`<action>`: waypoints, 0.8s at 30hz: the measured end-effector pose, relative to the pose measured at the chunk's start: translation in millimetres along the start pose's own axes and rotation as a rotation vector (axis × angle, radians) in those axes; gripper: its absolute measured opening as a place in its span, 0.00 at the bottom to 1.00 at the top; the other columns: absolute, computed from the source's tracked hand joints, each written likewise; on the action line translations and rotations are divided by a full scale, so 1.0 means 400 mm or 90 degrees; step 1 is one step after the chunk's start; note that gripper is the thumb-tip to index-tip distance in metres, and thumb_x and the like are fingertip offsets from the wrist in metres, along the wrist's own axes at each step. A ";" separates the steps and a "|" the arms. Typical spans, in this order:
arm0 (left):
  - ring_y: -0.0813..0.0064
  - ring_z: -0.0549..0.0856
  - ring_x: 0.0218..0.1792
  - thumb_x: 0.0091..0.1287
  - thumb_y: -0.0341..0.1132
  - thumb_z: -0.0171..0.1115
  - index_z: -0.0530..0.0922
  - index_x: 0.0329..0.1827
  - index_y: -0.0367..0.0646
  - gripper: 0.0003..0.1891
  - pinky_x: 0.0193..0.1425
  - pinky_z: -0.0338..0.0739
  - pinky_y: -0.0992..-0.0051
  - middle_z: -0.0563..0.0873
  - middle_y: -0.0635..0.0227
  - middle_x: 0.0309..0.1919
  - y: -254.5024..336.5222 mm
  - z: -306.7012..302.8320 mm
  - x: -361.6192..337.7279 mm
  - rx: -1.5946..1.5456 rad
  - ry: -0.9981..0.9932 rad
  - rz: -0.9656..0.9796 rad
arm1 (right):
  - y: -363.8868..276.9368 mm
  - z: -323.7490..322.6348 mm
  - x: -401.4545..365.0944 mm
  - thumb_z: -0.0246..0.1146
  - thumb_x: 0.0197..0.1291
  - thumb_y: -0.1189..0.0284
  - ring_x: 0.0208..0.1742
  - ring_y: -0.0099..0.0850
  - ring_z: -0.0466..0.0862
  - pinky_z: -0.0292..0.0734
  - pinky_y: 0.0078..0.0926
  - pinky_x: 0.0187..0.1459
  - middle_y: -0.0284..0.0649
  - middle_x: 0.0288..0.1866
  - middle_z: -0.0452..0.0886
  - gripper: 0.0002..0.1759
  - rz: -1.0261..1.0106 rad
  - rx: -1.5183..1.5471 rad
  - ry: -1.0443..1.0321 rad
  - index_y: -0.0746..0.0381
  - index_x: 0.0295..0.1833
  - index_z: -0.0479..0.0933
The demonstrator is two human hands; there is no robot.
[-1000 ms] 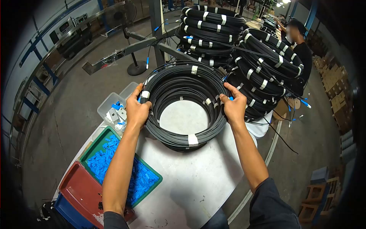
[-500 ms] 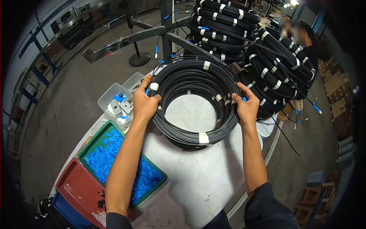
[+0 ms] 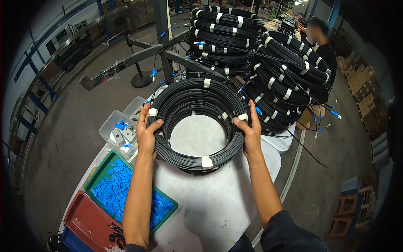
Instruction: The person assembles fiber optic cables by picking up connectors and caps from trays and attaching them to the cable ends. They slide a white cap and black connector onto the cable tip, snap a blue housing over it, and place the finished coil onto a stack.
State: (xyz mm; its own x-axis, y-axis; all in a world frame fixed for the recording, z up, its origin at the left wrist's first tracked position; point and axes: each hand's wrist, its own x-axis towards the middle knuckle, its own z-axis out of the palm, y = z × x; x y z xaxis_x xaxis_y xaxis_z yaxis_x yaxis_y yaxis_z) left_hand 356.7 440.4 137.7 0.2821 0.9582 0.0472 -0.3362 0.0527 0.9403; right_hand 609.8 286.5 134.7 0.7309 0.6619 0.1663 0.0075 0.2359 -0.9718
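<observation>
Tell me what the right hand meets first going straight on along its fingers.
Likely the stacked cable coils behind the black coil that the right hand holds; they show just past it in the picture. Depth is unclear from one view.

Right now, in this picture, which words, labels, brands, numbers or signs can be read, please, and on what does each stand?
None can be read.
White bands on the held black coil: no writing visible.
Brown boxes at right, background machine at left: too small and blurred to tell.
</observation>
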 end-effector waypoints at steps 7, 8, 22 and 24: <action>0.67 0.81 0.65 0.66 0.21 0.58 0.58 0.84 0.34 0.39 0.74 0.69 0.72 0.78 0.54 0.69 0.026 0.019 -0.028 0.064 -0.023 -0.012 | -0.016 0.003 -0.022 0.57 0.60 0.77 0.41 0.21 0.78 0.75 0.19 0.52 0.34 0.44 0.80 0.46 0.084 0.011 -0.044 0.60 0.86 0.55; 0.68 0.81 0.64 0.68 0.22 0.58 0.59 0.84 0.34 0.39 0.73 0.70 0.73 0.79 0.55 0.68 -0.003 0.000 -0.011 0.029 -0.041 0.012 | -0.012 0.005 -0.021 0.55 0.60 0.78 0.39 0.20 0.76 0.74 0.18 0.50 0.33 0.42 0.79 0.45 0.073 0.019 -0.047 0.60 0.86 0.55; 0.63 0.76 0.70 0.71 0.31 0.64 0.61 0.82 0.37 0.37 0.78 0.64 0.71 0.77 0.54 0.70 -0.070 -0.022 0.030 0.150 -0.016 0.082 | 0.048 -0.026 0.007 0.57 0.65 0.74 0.64 0.30 0.78 0.68 0.23 0.68 0.43 0.71 0.77 0.42 -0.027 -0.037 -0.074 0.64 0.85 0.56; 0.59 0.66 0.79 0.75 0.48 0.64 0.58 0.84 0.38 0.41 0.84 0.55 0.66 0.68 0.51 0.78 -0.079 -0.037 0.043 0.227 -0.038 0.076 | 0.124 -0.073 0.050 0.59 0.68 0.72 0.67 0.31 0.76 0.66 0.25 0.70 0.42 0.73 0.75 0.41 -0.080 -0.087 -0.132 0.65 0.85 0.57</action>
State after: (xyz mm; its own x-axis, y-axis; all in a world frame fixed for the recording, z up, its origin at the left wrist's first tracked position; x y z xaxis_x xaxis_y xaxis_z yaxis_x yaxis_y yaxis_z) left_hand 358.9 459.2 103.7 0.3157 0.9329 0.1732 -0.0397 -0.1694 0.9848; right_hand 644.7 290.8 84.9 0.5630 0.7683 0.3045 0.1924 0.2365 -0.9524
